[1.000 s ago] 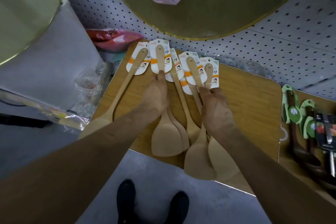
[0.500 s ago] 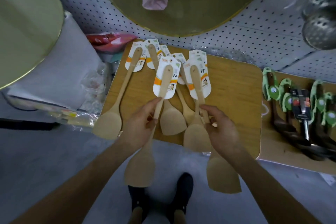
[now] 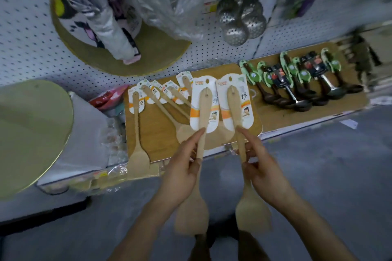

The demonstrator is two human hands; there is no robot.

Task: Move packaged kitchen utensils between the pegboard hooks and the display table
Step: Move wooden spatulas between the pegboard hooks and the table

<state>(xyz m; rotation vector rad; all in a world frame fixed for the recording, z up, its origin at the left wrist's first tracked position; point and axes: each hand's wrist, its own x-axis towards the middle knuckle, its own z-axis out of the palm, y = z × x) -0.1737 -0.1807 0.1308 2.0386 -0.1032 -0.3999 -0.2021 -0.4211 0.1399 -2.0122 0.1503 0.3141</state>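
My left hand [image 3: 182, 165] grips the handle of a wooden spatula [image 3: 194, 216] with a white and orange card at its top, lifted off the table. In my right hand [image 3: 262, 167] is a second carded wooden spatula [image 3: 253, 214], held the same way with the blade down. Both cards stand side by side above the front of the wooden display table [image 3: 157, 140]. Several more carded wooden spatulas [image 3: 135, 133] lie on that table. The white pegboard [image 3: 27, 48] rises behind it.
Dark ladles with green cards [image 3: 297, 87] lie on a second wooden board to the right. Metal skimmers [image 3: 239, 27] and plastic-wrapped goods hang on the pegboard. Round yellow-green boards [image 3: 25, 133] stand at the left. Grey floor lies below.
Both hands have lifted their spatulas higher and toward me, clear of the pile. My view has swung up and to the right, bringing in the skimmers and more ladles.
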